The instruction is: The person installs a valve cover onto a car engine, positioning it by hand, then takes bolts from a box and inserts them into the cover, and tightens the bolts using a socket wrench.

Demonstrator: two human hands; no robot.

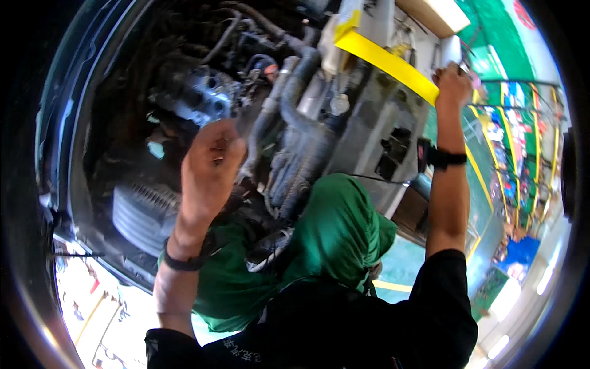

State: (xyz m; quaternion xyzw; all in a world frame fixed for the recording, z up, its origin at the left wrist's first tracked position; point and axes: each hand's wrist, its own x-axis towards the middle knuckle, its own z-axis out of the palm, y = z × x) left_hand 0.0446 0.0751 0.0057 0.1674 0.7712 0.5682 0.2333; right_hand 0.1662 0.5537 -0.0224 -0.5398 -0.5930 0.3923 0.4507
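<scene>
My left hand [212, 163] is over a car's engine bay, its fingers curled round some small metal pieces, too blurred to tell exactly. Beyond it lie a grimy metal engine part [206, 95] with round openings and grey hoses [289, 111]. My right hand [453, 86] is raised at the upper right, fingers closed on a small shiny thing I cannot make out, beside the end of a bright yellow strip [387, 61]. A worn grey panel [362, 141] with a dark cutout sits below that strip.
My green-clad knees [329, 227] are bent among the engine parts. A black ribbed part [138, 215] is at the lower left, inside the dark body edge [74, 154]. A cardboard-coloured box [433, 12] sits at the top. Beyond at right is a green workshop floor with yellow lines [482, 172].
</scene>
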